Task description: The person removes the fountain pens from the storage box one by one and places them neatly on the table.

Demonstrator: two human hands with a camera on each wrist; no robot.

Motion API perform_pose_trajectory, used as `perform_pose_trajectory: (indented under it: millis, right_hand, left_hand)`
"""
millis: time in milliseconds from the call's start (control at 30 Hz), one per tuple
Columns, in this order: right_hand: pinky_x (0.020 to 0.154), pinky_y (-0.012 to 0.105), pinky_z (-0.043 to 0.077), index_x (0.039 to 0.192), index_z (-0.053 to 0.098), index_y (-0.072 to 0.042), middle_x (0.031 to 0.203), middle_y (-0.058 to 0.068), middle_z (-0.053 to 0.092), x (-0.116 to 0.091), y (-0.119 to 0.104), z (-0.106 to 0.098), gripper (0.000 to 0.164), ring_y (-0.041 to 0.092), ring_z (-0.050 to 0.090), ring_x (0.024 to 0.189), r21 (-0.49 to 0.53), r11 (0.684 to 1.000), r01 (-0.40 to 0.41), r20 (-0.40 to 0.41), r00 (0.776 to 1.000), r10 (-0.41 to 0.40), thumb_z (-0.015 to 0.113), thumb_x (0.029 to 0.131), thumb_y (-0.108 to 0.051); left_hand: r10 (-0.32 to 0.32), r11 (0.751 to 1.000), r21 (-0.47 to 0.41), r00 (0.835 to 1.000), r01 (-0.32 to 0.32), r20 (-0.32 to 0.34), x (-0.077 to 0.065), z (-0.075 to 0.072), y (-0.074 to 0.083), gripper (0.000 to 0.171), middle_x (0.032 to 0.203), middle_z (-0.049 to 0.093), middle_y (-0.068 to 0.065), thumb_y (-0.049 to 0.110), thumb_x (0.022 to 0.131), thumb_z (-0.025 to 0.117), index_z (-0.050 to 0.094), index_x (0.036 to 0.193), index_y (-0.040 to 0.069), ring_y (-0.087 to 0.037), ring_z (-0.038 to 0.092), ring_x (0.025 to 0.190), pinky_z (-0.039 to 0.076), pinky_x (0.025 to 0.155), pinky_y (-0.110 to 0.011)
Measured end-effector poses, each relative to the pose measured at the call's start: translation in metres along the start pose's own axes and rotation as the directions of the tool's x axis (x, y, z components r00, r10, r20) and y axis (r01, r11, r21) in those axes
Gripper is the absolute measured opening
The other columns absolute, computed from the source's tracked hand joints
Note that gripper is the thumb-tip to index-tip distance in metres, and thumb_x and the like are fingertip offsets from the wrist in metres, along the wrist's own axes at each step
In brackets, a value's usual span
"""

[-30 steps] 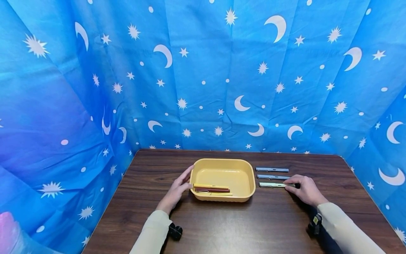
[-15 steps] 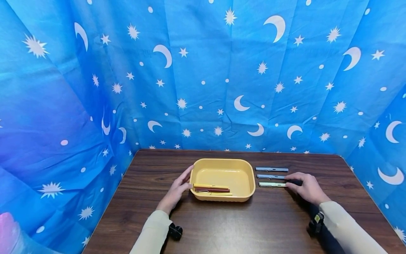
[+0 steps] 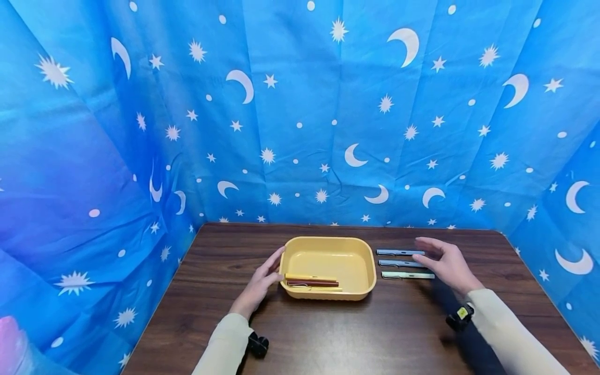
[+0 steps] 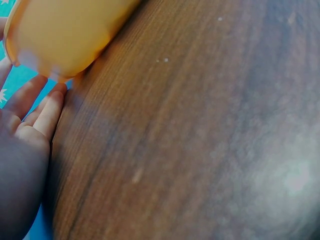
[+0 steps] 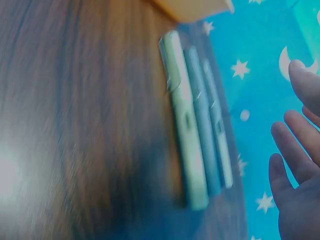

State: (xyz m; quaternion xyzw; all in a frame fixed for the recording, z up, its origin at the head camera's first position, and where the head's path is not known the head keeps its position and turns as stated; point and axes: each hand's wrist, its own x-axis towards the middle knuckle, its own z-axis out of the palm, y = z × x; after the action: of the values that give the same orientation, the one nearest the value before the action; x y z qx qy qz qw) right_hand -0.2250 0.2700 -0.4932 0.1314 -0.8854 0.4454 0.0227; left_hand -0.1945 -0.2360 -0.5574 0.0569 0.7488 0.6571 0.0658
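Observation:
My left hand [image 3: 258, 286] rests with fairly straight fingers against the left side of a yellow tray [image 3: 328, 260]. Inside, along the tray's front left, lie a yellow pen [image 3: 304, 277], a dark red pen [image 3: 319, 284] and a paler yellow pen [image 3: 328, 289]. To the tray's right, three capped pens lie in a row: a light green pen [image 3: 408, 275] nearest, a blue pen [image 3: 396, 264] in the middle, a grey-blue pen [image 3: 398, 252] farthest. Over the right ends of the two farther pens hovers my right hand [image 3: 447, 263], fingers spread and holding nothing; it partly covers the blue pen.
The dark wood table [image 3: 347, 338] bears the tray and pens. Blue cloth [image 3: 300, 156] with stars and moons hangs behind and at both sides. A black wrist camera [image 3: 258, 345] sits on the left wrist, another wrist camera [image 3: 459, 316] on the right.
My right hand has let go of the light green pen's right end, lifted and moved away toward the two farther pens, its fingers opening. My left hand stays at the tray.

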Motion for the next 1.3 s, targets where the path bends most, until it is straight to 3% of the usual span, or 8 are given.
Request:
perform_pose_trajectory:
  millis: [167,367,567,833,1300]
  right_hand:
    - [0.095,0.015,0.049,0.152,0.055,-0.010,0.148,0.018,0.061,0.009,-0.015,0.010,0.061,0.038,0.059,0.134,0.083,0.996,0.007,0.012,1.000,-0.008,0.074,0.099,-0.033]
    - [0.106,0.047,0.053,0.152,0.055,-0.011,0.149,0.014,0.061,0.023,-0.034,0.023,0.064,0.035,0.058,0.137,0.104,0.994,0.028,0.006,1.000,-0.029,0.075,0.097,-0.037]
    - [0.101,0.037,0.056,0.149,0.058,-0.010,0.145,0.015,0.064,0.039,-0.056,0.040,0.061,0.034,0.061,0.134,0.162,0.985,0.056,0.012,0.998,-0.058,0.077,0.096,-0.034]
    - [0.105,0.052,0.053,0.148,0.059,-0.013,0.146,0.014,0.063,0.057,-0.088,0.061,0.059,0.034,0.061,0.134,0.242,0.968,0.062,0.081,0.993,-0.084,0.079,0.096,-0.030]
    - [0.104,0.048,0.055,0.144,0.063,-0.010,0.144,0.014,0.065,0.081,-0.123,0.096,0.053,0.035,0.062,0.133,0.302,0.949,0.091,0.209,0.965,-0.159,0.079,0.095,-0.018]
  left_hand:
    - [-0.002,1.000,0.003,1.000,0.002,-0.011,-0.002,0.000,-0.002,0.075,0.169,0.036,0.000,0.008,0.095,0.061,0.040,0.163,0.035,-0.025,0.033,0.156,0.024,0.126,-0.052]
    - [0.005,1.000,-0.004,1.000,-0.005,-0.002,-0.003,-0.002,-0.001,0.075,0.169,0.035,0.000,0.008,0.096,0.060,0.039,0.163,0.035,-0.025,0.034,0.156,0.025,0.126,-0.052]
    - [0.011,1.000,-0.008,1.000,-0.011,0.006,-0.001,-0.004,0.000,0.076,0.170,0.035,0.000,0.009,0.096,0.061,0.039,0.163,0.035,-0.024,0.034,0.156,0.025,0.126,-0.052]
    - [0.016,1.000,-0.005,1.000,-0.015,0.018,0.000,-0.004,0.000,0.074,0.170,0.035,0.000,0.009,0.097,0.060,0.038,0.163,0.036,-0.024,0.035,0.155,0.026,0.126,-0.053]
    - [0.022,0.998,-0.057,0.999,-0.020,0.043,0.001,-0.002,0.001,0.074,0.169,0.036,-0.002,0.006,0.097,0.061,0.039,0.163,0.031,-0.024,0.038,0.154,0.029,0.124,-0.048]
